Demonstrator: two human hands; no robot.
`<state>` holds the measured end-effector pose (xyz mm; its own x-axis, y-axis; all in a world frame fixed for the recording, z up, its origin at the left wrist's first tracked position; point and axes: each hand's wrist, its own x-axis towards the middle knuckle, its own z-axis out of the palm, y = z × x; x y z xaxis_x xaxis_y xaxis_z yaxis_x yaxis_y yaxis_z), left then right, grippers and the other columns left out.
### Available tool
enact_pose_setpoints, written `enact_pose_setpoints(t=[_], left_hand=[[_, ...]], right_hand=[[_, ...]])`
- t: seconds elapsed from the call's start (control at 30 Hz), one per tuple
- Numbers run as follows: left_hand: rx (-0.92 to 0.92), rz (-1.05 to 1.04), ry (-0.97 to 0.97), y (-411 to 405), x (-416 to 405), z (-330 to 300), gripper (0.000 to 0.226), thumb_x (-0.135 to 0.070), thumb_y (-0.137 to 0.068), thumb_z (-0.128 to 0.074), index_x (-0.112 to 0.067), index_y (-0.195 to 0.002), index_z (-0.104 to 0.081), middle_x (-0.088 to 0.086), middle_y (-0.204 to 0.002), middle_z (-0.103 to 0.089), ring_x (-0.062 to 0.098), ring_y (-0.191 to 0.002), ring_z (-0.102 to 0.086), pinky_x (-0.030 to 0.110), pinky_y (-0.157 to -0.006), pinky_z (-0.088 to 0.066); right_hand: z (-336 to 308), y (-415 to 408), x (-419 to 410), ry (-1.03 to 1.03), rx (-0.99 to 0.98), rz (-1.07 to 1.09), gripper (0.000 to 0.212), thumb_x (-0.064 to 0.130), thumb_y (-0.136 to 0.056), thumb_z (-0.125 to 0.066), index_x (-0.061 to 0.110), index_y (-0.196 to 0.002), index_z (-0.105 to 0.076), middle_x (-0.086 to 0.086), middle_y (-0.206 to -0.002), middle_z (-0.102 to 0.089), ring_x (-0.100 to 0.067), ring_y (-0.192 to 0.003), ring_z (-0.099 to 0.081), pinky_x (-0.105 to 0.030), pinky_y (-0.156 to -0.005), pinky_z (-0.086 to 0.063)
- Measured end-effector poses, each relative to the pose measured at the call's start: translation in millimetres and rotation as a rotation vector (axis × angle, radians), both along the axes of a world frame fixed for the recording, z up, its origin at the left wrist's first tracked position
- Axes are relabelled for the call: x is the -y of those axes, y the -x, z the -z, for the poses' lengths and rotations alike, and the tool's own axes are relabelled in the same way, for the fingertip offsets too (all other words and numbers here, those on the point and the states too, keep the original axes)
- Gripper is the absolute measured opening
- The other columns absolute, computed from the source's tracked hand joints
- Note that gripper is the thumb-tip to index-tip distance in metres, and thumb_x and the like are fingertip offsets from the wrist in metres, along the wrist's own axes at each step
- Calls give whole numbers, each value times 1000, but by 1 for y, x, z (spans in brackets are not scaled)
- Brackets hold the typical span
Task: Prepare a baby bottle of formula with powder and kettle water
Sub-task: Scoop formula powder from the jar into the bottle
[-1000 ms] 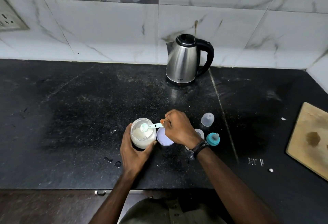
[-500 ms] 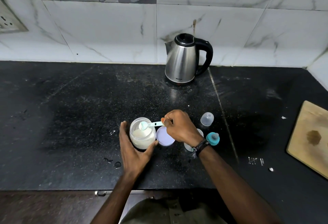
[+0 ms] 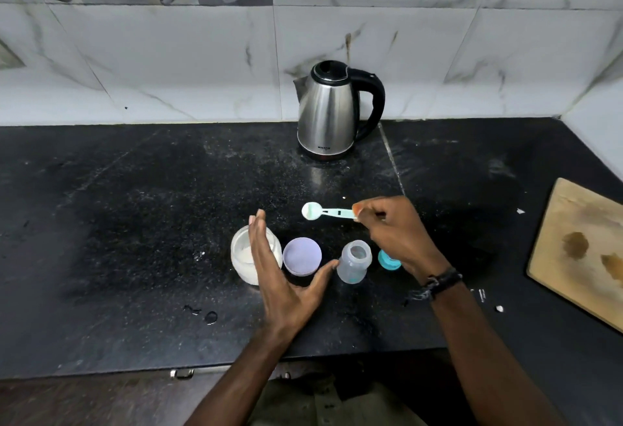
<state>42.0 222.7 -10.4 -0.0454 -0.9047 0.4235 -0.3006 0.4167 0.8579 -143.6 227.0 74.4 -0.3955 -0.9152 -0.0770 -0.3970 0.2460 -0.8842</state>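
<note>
A person's right hand [image 3: 401, 233] pinches the handle of a pale green measuring scoop [image 3: 328, 212] between thumb and fingertips and holds it level above the black countertop [image 3: 118, 223], its bowl carrying white formula powder and hanging behind and a little left of the open mouth of the baby bottle [image 3: 353, 262]. A second ago the scoop sat over the glass powder jar [image 3: 249, 258]; it has since travelled right, clear of the jar, which suggests one measure has been lifted and is on its way to the bottle rather than already tipped in. The left hand [image 3: 286, 277], which was wrapped around the jar a moment earlier, has let go: its fingers are now spread and straight, gripping nothing, the thumb reaching toward the bottle's base as if to steady it. The bottle stands upright and uncapped between the jar's lilac lid [image 3: 302, 255], lying flat, and the teal teat ring [image 3: 387, 260], partly hidden by the right wrist. Formerly masked by that hand, the bottle is now in plain view. The steel electric kettle [image 3: 328, 112] waits untouched against the tiled wall, so the water stage appears not yet begun. A wooden chopping board [image 3: 580, 250] lies at the right.
</note>
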Motion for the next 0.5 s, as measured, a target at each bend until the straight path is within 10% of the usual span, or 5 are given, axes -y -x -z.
enact_pose_setpoints(t=[0.13,0.3,0.5], left_hand=[[-11,104,-72,20,-9,10,119,-39,-70,-91,4,-158,-23,14,-168,-27,27,-160,-18,39,-130,-19],[14,231,-214,42,-17,30,116,-45,-71,-90,-2,-159,-27,7,-167,-33,15,-156,-27,23,-127,-20],[137,307,-353,59,-16,51,107,-31,-68,-97,-4,-154,-39,-8,-154,-41,-10,-140,-34,0,-112,-24]], right_hand=[[2,24,-20,42,26,99,24,19,-95,-65,24,-74,-75,-9,-83,-76,-10,-67,-62,-28,-61,-51],[8,38,-42,79,57,173,45,17,-95,-66,48,-64,-75,25,-76,-74,5,-67,-66,-27,-62,-53],[22,49,-60,77,47,225,27,15,-93,-69,33,-73,-74,15,-79,-75,2,-71,-67,-32,-66,-56]])
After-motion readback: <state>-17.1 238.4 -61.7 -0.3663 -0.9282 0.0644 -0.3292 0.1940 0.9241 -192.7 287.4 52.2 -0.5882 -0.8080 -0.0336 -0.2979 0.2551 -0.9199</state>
